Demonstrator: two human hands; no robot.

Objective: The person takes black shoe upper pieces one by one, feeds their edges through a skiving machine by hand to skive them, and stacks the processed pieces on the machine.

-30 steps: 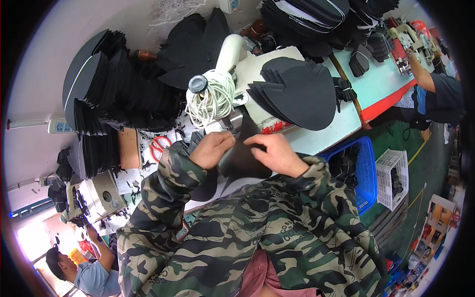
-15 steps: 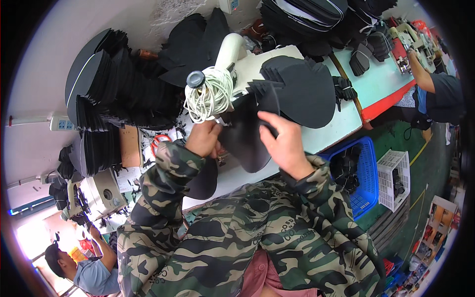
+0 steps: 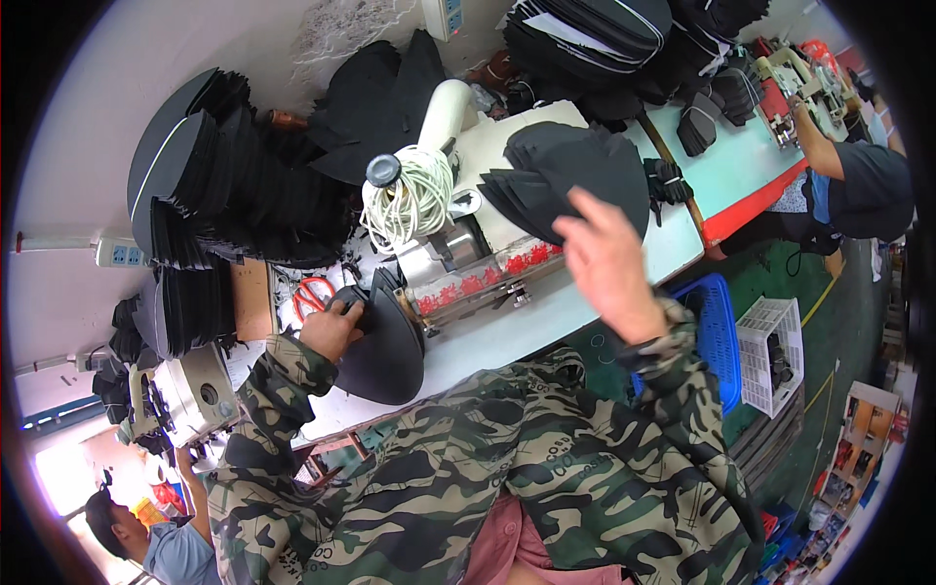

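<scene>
My left hand (image 3: 331, 331) is at the left of the white table, its fingers curled over the upper edge of a black rounded sheet piece (image 3: 382, 356). That piece overhangs the table's near edge. My right hand (image 3: 609, 258) is raised with fingers apart, holding nothing, close to a fanned pile of black sheet pieces (image 3: 585, 171). Between the hands stands a cream sewing machine (image 3: 444, 117) with a coil of white cord (image 3: 409, 195) hung on it. Its flat metal bed (image 3: 458, 244) shows bare beside a red-flecked front edge (image 3: 487, 278).
Red-handled scissors (image 3: 312, 294) lie beyond my left hand. Tall stacks of black pieces (image 3: 185, 175) stand along the wall. A blue basket (image 3: 720, 341) and a white crate (image 3: 770, 356) sit on the floor at right. Other people (image 3: 180, 551) work at both sides.
Both hands were together at the machine with a dark piece. My left hand has moved left onto the black piece there; my right hand has moved right, and the machine bed is uncovered.
</scene>
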